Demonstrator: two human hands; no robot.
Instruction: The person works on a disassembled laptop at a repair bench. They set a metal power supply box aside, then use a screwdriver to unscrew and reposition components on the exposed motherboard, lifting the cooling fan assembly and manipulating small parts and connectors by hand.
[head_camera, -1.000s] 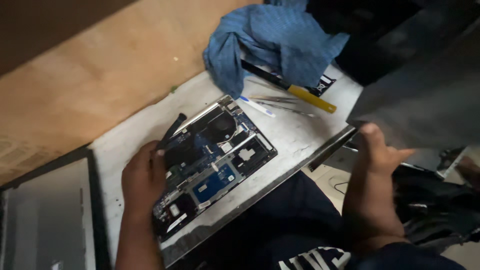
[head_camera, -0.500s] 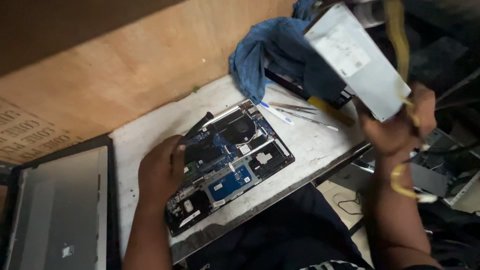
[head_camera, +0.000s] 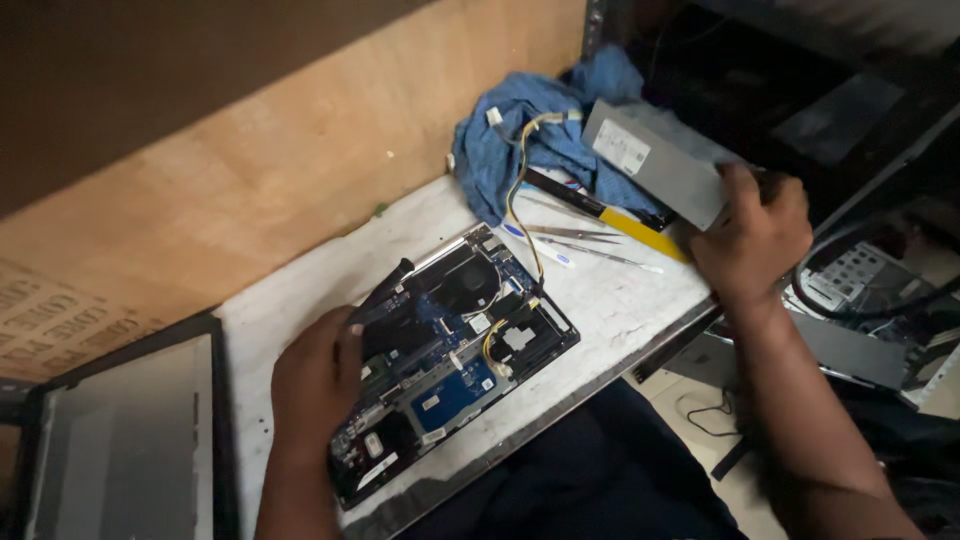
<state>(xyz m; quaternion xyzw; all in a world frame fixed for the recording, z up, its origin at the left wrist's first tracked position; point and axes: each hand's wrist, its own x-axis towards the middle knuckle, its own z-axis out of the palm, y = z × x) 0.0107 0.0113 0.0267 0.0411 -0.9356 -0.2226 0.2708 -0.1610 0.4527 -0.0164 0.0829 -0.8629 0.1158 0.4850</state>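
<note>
Laptop screen (head_camera: 120, 450) cut off lower left

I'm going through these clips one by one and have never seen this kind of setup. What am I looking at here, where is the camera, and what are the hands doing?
There is no machine: a person works with two bare hands, and the single camera sits on their head, looking down. The left hand rests on an opened laptop base with its circuit boards and fan exposed, lying on a white worktop. The right hand grips a grey metal power supply box, held above the worktop's far corner; its yellow and white wires hang down toward the laptop. Behind lie a blue cloth, a yellow-handled screwdriver and metal tweezers. A laptop screen sits at the lower left.
</note>
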